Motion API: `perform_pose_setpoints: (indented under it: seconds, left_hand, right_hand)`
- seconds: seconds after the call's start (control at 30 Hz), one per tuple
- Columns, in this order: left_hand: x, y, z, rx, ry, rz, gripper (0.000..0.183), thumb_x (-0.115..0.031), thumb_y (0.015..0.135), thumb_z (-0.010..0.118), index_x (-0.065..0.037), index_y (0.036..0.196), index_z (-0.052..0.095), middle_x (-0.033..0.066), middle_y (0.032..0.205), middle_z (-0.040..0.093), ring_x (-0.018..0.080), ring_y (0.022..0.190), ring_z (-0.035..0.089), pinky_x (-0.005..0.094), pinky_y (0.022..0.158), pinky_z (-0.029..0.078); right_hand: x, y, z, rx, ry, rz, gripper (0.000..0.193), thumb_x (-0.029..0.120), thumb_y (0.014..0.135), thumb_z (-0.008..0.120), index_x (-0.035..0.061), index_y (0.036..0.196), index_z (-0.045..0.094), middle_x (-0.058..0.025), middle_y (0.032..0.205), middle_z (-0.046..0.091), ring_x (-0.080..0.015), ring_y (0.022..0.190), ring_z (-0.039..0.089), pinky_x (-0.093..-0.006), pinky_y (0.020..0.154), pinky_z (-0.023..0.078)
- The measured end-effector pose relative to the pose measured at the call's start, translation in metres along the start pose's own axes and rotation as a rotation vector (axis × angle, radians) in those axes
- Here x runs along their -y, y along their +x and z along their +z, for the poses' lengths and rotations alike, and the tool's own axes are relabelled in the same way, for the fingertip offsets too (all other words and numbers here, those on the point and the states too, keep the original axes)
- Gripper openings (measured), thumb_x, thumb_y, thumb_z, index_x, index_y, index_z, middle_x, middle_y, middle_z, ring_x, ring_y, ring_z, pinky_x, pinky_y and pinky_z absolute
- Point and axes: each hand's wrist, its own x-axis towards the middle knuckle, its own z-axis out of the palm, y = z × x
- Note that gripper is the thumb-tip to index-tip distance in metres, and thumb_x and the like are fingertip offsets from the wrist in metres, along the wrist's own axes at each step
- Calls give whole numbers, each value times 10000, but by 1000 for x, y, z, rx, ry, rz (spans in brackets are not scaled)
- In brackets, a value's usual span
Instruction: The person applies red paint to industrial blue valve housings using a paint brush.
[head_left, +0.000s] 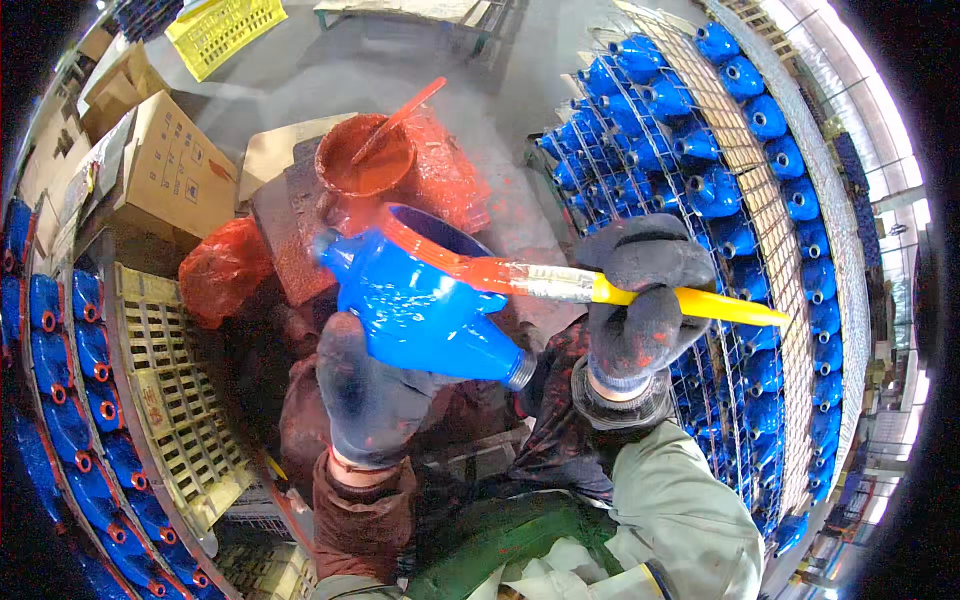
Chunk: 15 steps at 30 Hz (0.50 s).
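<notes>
In the middle I hold up a glossy blue casting (420, 310), a hollow housing with a wide round mouth and a narrow threaded neck at its lower right. My left hand (370, 395), in a dark glove, grips it from below. My right hand (650, 295), gloved too, is closed around the yellow handle of a paintbrush (550, 282). The brush's bristle end is coated in red-orange paint and touches the casting's rim, part of which is red. Beyond the casting stands a paint bucket (365, 160) of red paint with a red-coated stick (400, 118) leaning in it.
Racks of blue castings (715, 190) rise at the right. More castings with red-ringed openings (85, 320) line the left, beside a cream plastic pallet (165, 390). A cardboard box (175, 170), a red plastic bag (225, 270) and a yellow crate (225, 35) stand at the far left.
</notes>
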Motion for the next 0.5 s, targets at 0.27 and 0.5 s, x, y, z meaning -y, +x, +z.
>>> perform_pose_setpoints:
  seconds: [0.27, 0.5]
  left_hand:
    - [7, 14, 9, 78, 351, -10, 1052, -644, 764, 627, 32, 1440, 189, 371, 1308, 427, 514, 1132, 522, 576, 844, 518]
    - [22, 21, 15, 60, 313, -19, 1028, -665, 756, 609, 20, 1424, 234, 351, 1137, 513, 452, 883, 627, 468, 673, 573]
  right_hand:
    - [-11, -7, -9, -73, 49, 279, 396, 410, 848, 678, 30, 841, 565, -122, 786, 579, -221, 691, 578, -327, 603, 496]
    - [-37, 3, -9, 60, 421, 541, 355, 355, 835, 675, 33, 914, 549, -85, 860, 540, -205, 825, 522, -330, 716, 439]
